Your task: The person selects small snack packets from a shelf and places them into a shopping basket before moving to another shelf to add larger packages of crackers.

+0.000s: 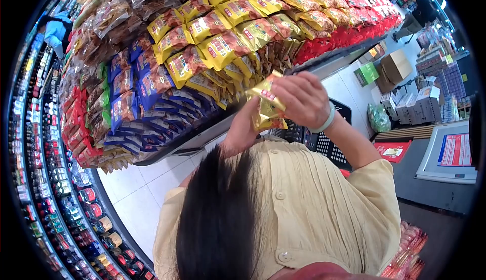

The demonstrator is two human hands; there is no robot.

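Close in, against the cream shirt, both hands are raised at chest height. The right hand has its fingers curled tight over the top of a gold packet. The left hand sits at the packet's lower edge, its fingers hidden behind the foil, so I cannot tell how they close. The slick wrapper looks likely to slide out if that top grip eases, dropping towards the black basket below. Just beyond, the heaped yellow packets lean over the display's edge, and a brush from a wrist could spill them. Further off, cardboard boxes crowd the floor, and bottle shelves line the aisle
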